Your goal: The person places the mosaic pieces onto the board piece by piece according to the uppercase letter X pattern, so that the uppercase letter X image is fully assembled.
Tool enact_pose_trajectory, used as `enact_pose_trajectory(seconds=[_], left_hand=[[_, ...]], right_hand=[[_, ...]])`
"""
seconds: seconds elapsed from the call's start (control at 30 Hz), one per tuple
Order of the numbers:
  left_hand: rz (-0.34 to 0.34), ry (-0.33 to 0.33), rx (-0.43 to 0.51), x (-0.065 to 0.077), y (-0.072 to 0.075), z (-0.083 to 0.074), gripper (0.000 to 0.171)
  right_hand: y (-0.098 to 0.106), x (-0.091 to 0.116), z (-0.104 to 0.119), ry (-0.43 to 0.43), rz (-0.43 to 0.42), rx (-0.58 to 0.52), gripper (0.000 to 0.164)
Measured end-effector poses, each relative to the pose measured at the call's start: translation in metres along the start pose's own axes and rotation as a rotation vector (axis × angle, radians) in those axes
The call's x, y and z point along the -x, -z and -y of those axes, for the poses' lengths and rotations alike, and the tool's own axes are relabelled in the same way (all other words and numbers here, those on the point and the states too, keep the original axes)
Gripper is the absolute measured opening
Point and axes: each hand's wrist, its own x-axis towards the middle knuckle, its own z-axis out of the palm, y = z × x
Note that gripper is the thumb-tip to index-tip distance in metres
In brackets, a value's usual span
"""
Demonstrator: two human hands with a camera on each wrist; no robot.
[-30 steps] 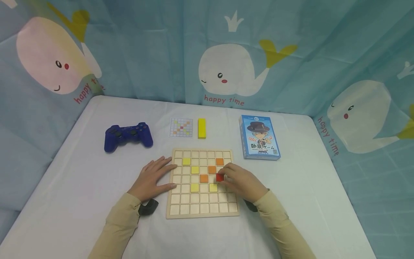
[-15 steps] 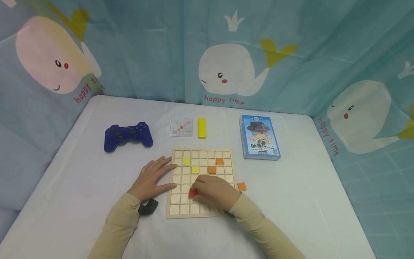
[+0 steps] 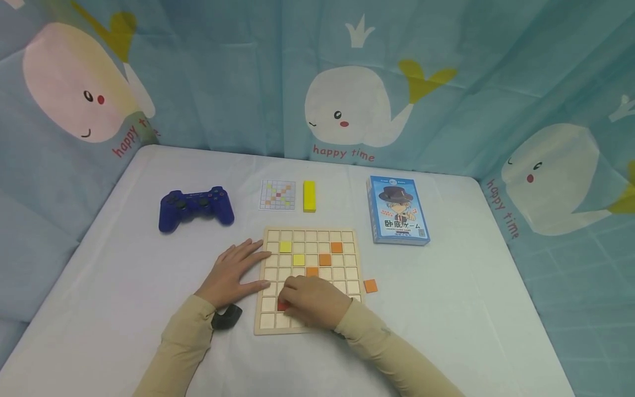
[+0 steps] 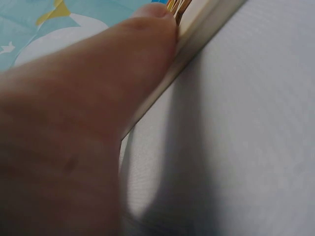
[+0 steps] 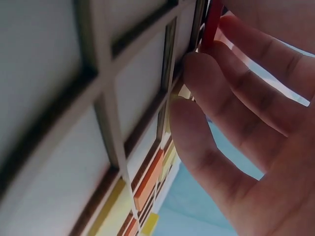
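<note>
My right hand (image 3: 317,300) is over the lower left part of the wooden grid board (image 3: 269,320) and pinches a red square tile (image 3: 283,305) at one of its cells. In the right wrist view the red tile (image 5: 212,23) stands at the fingertips near the top. My left hand (image 3: 233,274) lies with spread fingers against the board's left edge; in the left wrist view its thumb (image 4: 147,44) touches the rim. Yellow tiles (image 3: 285,247) and orange tiles (image 3: 337,247) sit in diagonal lines of cells. Cells under my right hand are hidden.
A loose orange tile (image 3: 370,285) lies just right of the board. Behind it are a small pattern card (image 3: 278,195), a yellow block (image 3: 310,196) and a blue game box (image 3: 398,210). A blue game controller (image 3: 196,208) lies at the left.
My right hand has carried the red tile from the board's right side to the lower left. That uncovers the loose orange tile. My left hand stays in place.
</note>
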Motion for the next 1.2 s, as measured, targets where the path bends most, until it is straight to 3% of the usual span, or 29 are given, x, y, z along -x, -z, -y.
enact_pose_trajectory(seconds=[0.67,0.87,1.0,1.2], left_hand=[[0.004,0.004,0.002,-0.001,-0.002,0.002,0.066],[-0.002,0.005,0.001,0.000,-0.003,0.004,0.067],[0.003,0.008,0.003,0.001,-0.002,0.004,0.067],[0.012,0.007,-0.003,0.000,-0.003,0.003,0.068]], right_hand=[[-0.005,-0.002,0.001,-0.017,-0.001,0.007,0.014],[-0.003,0.000,-0.001,-0.019,0.017,0.005,0.024],[0.006,0.014,-0.009,-0.060,-0.030,-0.023,0.029],[0.020,0.064,-0.037,-0.205,-0.139,-0.073,0.022]])
